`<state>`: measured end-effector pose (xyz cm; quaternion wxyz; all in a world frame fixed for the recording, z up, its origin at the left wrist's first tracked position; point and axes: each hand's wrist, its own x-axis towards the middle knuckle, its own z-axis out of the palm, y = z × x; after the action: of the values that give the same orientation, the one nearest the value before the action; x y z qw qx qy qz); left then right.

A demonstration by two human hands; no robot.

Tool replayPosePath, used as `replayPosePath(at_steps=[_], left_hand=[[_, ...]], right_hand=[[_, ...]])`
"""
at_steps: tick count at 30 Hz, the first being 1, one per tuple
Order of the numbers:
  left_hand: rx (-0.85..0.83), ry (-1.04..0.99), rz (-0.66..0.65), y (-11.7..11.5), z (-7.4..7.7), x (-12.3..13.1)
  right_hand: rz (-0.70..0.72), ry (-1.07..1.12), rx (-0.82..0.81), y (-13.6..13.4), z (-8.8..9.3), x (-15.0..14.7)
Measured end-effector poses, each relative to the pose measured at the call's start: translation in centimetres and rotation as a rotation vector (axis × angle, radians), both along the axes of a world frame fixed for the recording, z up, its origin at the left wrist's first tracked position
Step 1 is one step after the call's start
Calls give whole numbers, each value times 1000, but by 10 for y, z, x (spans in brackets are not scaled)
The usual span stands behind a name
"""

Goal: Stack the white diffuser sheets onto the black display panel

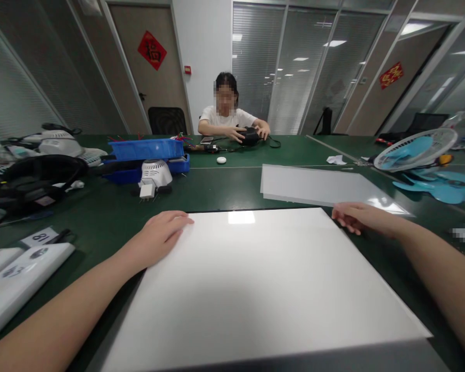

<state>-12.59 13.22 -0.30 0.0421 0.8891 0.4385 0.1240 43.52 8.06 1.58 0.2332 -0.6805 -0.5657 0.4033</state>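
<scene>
A large glossy white sheet [263, 279] lies in front of me, with a dark line along its far edge and a grey strip along its near edge. My left hand [165, 232] rests over its far left corner, fingers stretched flat across the edge. By the far right corner is my right hand [352, 217], its fingers loosely bent and slightly apart, just at or beside the edge. I cannot tell whether those fingertips touch the sheet, and nothing shows in them.
Translucent sheets [313, 183] lie beyond my right hand. Blue trays [147, 150] and a white fan motor housing [155, 175] stand back left. Light-blue fan blades [442, 186] are at right, white panels [27, 284] at left. Opposite, a person [225, 116] handles a black object.
</scene>
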Motion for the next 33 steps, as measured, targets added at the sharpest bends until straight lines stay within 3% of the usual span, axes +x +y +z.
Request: replayPosePath(at_steps=[9,15,20,26,33], left_hand=[[-91,0,109,3,3,-8],[-114,89,118,-1,4,-6],[-106,51,137,1,0,-6],[-163,-7,114,0,-1,-4],[-164,-74,81,3,-1,-6]], right_hand=[[135,-120,-62,0,-2,5],[205,-125,-44,-1,-4,4],[259,-237,50,0,-4,-1],[126,-238,-10,3,-9,0],[10,-356,103,7,-13,-5]])
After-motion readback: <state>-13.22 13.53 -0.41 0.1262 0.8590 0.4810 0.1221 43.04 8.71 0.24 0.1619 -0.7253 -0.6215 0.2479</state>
